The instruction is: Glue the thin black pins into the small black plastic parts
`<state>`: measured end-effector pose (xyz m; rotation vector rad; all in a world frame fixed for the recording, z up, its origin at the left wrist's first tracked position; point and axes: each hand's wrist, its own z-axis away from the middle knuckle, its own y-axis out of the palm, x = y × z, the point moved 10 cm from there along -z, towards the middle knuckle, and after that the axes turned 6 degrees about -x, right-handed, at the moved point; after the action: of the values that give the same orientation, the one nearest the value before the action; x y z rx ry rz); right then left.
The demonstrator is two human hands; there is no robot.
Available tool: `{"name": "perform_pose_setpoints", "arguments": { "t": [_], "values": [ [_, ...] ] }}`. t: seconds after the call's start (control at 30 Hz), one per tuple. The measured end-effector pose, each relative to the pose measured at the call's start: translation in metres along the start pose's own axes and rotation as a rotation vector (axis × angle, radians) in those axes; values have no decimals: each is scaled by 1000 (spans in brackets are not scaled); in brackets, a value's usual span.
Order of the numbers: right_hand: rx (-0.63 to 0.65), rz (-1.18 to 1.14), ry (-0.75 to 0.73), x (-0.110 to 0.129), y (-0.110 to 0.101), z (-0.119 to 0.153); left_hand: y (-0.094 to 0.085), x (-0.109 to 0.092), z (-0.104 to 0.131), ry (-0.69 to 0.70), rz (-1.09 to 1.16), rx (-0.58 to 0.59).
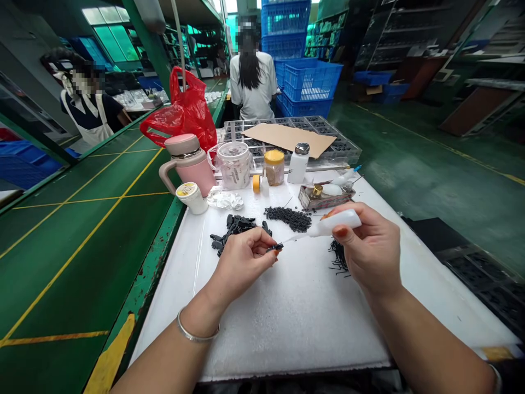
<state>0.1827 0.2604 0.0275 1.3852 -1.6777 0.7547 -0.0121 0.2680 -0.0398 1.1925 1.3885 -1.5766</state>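
Observation:
My left hand (245,261) pinches a small black part (275,248) between thumb and fingers above the white tabletop (287,323). In my right hand (371,246) is a white squeeze bottle (342,220) with a thin nozzle. It is tilted, its tip pointing left, close to the black part; whether they touch I cannot tell. Behind my left hand lies a heap of larger black parts (235,225). A pile of small black rings (289,217) sits between the hands, farther back. Thin black bent pins (338,254) lie partly hidden behind my right hand.
Along the back stand a pink mug (197,172), a clear plastic jar (235,167), a yellow-lidded jar (274,168), a white pump bottle (299,164) and a small open box (324,198). A green belt (82,246) runs at left. Two people and blue crates (309,82) are beyond.

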Motion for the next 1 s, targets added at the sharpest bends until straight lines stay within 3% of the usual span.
{"name": "perform_pose_setpoints", "arguments": {
  "t": [1.0],
  "values": [
    [25, 138, -40, 8, 6, 2, 1, -3, 2, 14, -23, 4]
  ]
}}
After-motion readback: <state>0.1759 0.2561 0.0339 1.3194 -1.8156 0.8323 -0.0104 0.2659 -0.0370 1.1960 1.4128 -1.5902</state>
